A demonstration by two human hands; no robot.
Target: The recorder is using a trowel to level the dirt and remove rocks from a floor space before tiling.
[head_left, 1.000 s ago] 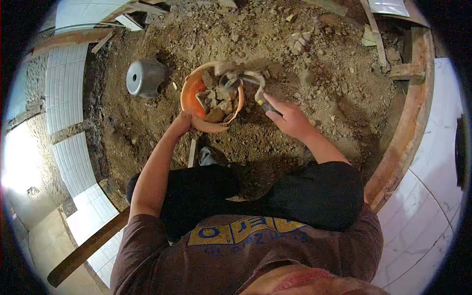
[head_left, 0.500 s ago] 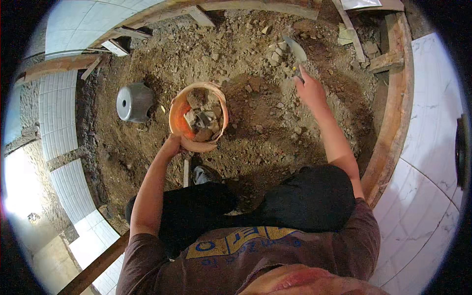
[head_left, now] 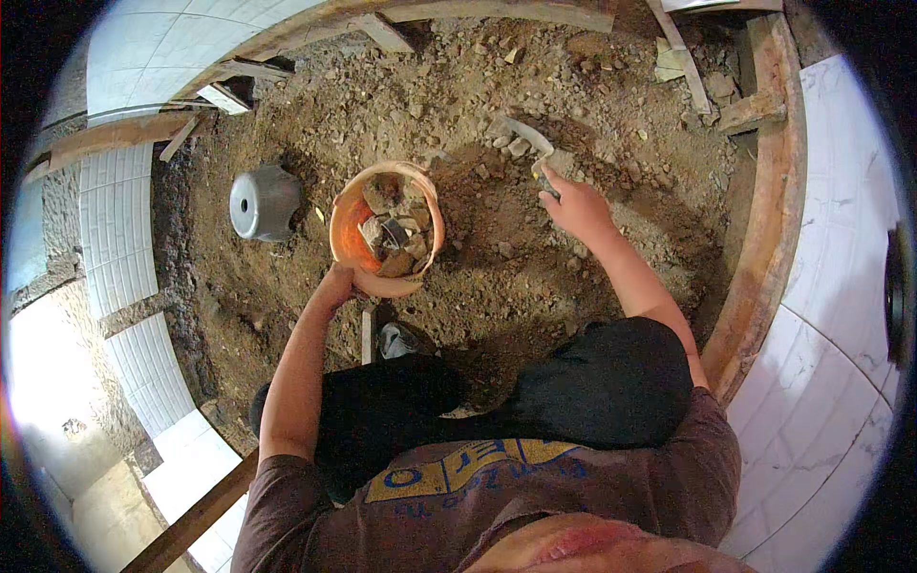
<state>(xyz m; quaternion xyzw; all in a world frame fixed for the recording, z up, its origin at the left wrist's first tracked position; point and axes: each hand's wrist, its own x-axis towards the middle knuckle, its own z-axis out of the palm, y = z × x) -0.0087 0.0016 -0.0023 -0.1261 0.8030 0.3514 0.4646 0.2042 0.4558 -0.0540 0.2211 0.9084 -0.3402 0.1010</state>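
- We note the right hand [head_left: 580, 208] with its grip clenched round the handle of a trowel [head_left: 528, 137].
- Trowel's long axis: the blade runs from the grip away from the body and slants to the left, tip farthest out.
- A few loose stones [head_left: 519, 147] lie just beside the blade, on its left, body-facing side; we cannot tell whether they touch it. The right hand is clearly the nearer one.
- Orange bucket [head_left: 342, 224]: on the earth floor [head_left: 478, 325], mouth up, left of the right hand; from the blade it lies leftward and nearer the body, well apart.
- Left hand [head_left: 336, 282]: grip grasping the bucket's rim at the near-left edge; we cannot see all the fingertips.
- Inside the bucket we see rubble chunks [head_left: 382, 194].
- A metal pot [head_left: 270, 202] lies left of the bucket, apart from it.
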